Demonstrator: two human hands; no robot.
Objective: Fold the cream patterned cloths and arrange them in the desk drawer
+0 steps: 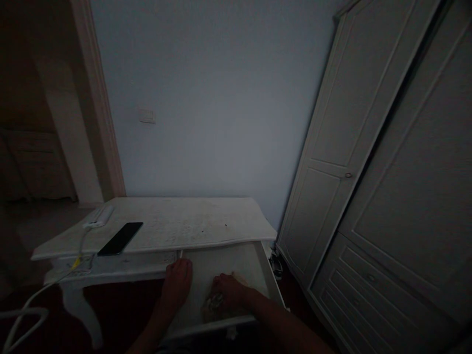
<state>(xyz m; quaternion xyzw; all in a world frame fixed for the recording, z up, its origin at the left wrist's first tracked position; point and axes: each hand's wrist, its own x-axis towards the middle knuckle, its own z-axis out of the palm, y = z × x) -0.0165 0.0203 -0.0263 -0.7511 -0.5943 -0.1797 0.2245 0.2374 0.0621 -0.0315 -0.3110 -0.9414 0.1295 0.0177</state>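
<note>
A white drawer (pixel 254 260) stands pulled out from a white table (pixel 191 216). At its left side wall rests my left hand (pixel 179 278), fingers curled over the edge. Inside the drawer, my right hand (pixel 229 291) presses down with bent fingers on a crumpled, pale brownish cloth (pixel 211 310). Part of that cloth spreads out beyond the hand, and the dim light blurs its details. The drawer's front panel, with a small knob (pixel 231 333), lies nearest to me.
A dark phone (pixel 121 239) and a white power strip (pixel 99 216) with a cable (pixel 47 287) lie on the table's left. On the right rises a white wardrobe (pixel 332 147). A wall switch (pixel 147 116) is above the table. Dark shoes (pixel 276 266) sit beside the drawer.
</note>
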